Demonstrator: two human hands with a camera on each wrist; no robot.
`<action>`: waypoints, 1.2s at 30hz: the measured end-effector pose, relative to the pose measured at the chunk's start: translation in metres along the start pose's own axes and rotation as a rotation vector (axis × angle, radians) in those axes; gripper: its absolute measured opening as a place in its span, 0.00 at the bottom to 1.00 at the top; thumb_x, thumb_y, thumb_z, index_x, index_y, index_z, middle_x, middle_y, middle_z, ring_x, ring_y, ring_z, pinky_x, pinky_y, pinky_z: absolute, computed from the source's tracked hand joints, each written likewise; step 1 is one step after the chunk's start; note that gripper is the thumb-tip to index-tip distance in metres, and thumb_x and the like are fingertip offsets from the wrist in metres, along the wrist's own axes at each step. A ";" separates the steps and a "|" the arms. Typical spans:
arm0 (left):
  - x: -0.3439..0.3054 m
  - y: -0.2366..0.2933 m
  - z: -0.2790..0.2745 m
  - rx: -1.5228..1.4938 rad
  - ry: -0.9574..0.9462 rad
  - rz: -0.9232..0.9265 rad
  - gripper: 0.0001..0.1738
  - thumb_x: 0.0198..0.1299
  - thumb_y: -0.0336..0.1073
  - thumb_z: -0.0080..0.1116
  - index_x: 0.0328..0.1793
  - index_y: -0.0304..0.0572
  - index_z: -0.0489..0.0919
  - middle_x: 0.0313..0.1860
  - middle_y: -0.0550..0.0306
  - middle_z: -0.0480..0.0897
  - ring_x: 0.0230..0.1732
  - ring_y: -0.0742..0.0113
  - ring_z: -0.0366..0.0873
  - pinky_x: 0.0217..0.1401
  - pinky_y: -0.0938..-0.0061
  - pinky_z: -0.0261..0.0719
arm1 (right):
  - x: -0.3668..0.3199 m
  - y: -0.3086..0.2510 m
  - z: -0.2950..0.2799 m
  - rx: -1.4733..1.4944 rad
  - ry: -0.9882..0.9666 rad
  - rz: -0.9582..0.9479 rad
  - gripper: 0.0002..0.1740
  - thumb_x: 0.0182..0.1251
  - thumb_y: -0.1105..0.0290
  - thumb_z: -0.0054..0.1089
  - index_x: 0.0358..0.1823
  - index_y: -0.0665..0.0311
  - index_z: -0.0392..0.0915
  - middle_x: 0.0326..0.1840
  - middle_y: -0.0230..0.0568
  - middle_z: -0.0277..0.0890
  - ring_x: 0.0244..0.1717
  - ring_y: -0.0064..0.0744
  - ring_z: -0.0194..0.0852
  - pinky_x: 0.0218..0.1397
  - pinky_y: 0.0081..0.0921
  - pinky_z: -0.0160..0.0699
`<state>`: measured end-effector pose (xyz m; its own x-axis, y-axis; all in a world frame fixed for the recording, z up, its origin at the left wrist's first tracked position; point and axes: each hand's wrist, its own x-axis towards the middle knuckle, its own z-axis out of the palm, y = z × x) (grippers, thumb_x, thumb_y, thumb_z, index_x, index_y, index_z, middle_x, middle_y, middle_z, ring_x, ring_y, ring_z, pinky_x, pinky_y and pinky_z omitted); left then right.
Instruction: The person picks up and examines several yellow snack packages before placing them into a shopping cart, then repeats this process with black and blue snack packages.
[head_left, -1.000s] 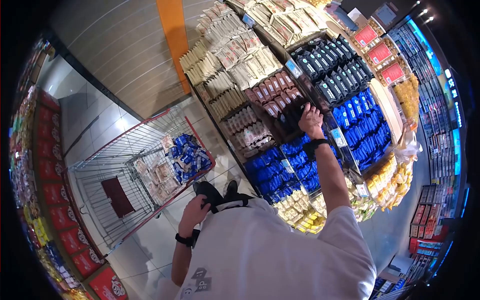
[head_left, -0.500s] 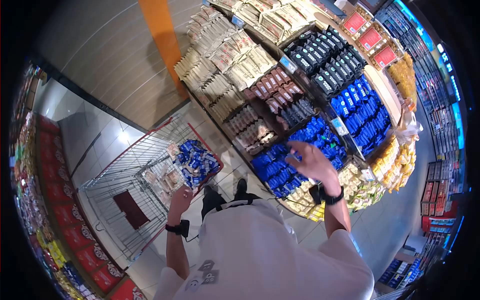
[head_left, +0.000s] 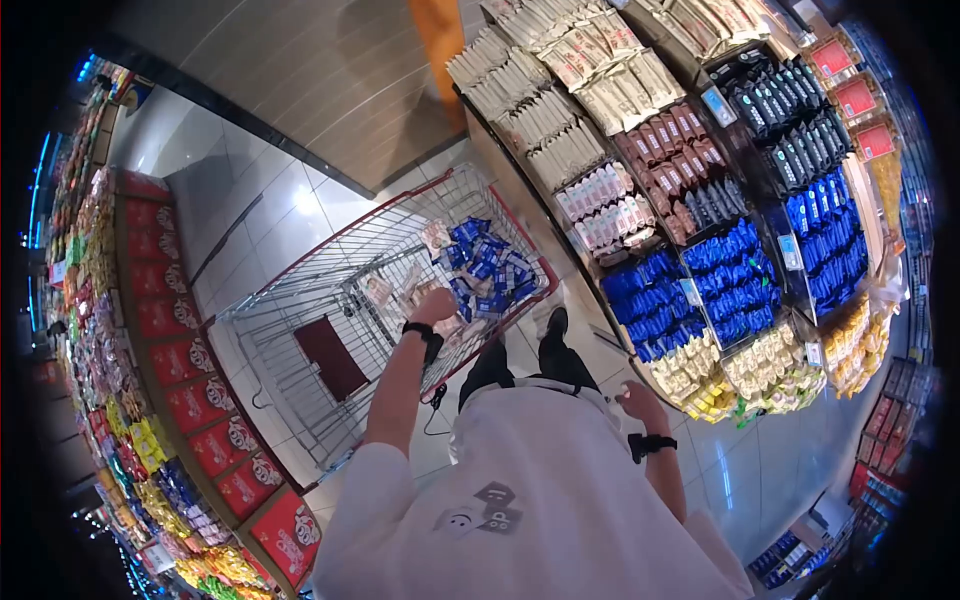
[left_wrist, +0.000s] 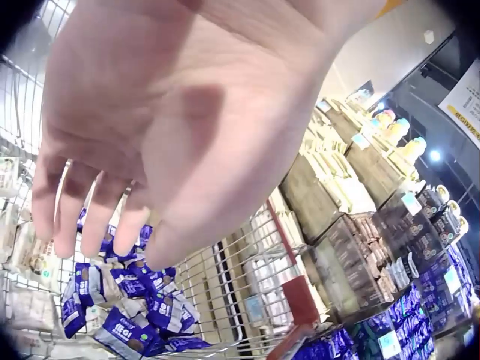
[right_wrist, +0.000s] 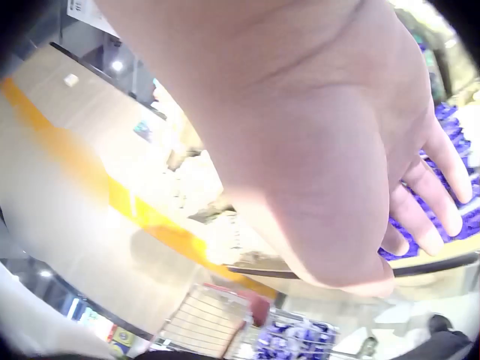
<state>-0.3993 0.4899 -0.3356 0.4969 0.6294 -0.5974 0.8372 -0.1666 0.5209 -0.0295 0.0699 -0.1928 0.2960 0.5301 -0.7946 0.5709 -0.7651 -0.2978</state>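
Note:
My left hand (head_left: 434,306) hangs over the shopping cart (head_left: 553,283), holding nothing; in the left wrist view its fingers (left_wrist: 94,217) extend down above a heap of small blue packets (left_wrist: 124,330). Inside the cart, those blue packets (head_left: 492,262) lie in a pile at the far right end, beside pale packets (head_left: 378,290). Held low at my right side, in front of the display stand, is my empty right hand (head_left: 640,402). Its fingers (right_wrist: 431,199) look loosely extended in the right wrist view.
The stepped stand on the right holds cream packets (head_left: 630,90), brown packets (head_left: 670,140), black packets (head_left: 790,120), blue packets (head_left: 735,265) and yellowish packets (head_left: 690,375). Red boxes (head_left: 190,365) line the left shelf. A wooden panel (head_left: 300,80) stands behind the cart.
My right hand has drawn back from the brown packets' bin to my side. The left hand has moved forward from beside my leg to over the cart. The view has swung left.

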 end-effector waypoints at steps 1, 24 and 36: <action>0.015 -0.010 0.012 0.072 0.012 0.066 0.18 0.57 0.44 0.62 0.40 0.35 0.88 0.43 0.35 0.89 0.52 0.39 0.87 0.58 0.51 0.85 | -0.004 0.011 0.018 0.031 0.000 0.024 0.27 0.66 0.58 0.70 0.62 0.67 0.81 0.55 0.57 0.86 0.60 0.58 0.83 0.62 0.46 0.83; 0.080 0.012 0.136 0.137 -0.029 0.116 0.36 0.51 0.36 0.77 0.66 0.49 0.72 0.63 0.42 0.77 0.64 0.36 0.78 0.62 0.45 0.81 | -0.154 0.002 0.211 1.009 0.031 0.717 0.18 0.71 0.72 0.60 0.59 0.70 0.81 0.43 0.44 0.85 0.37 0.34 0.86 0.40 0.31 0.87; 0.066 0.023 0.089 0.174 -0.189 0.178 0.29 0.45 0.43 0.76 0.51 0.34 0.83 0.47 0.34 0.87 0.52 0.34 0.85 0.55 0.51 0.83 | -0.102 0.033 0.166 0.960 0.155 0.522 0.18 0.73 0.67 0.62 0.59 0.67 0.80 0.40 0.41 0.87 0.37 0.29 0.86 0.40 0.29 0.85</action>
<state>-0.3268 0.4595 -0.4170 0.6591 0.4292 -0.6175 0.7517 -0.3989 0.5251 -0.1686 -0.0699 -0.2095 0.4586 0.0475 -0.8874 -0.4650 -0.8381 -0.2852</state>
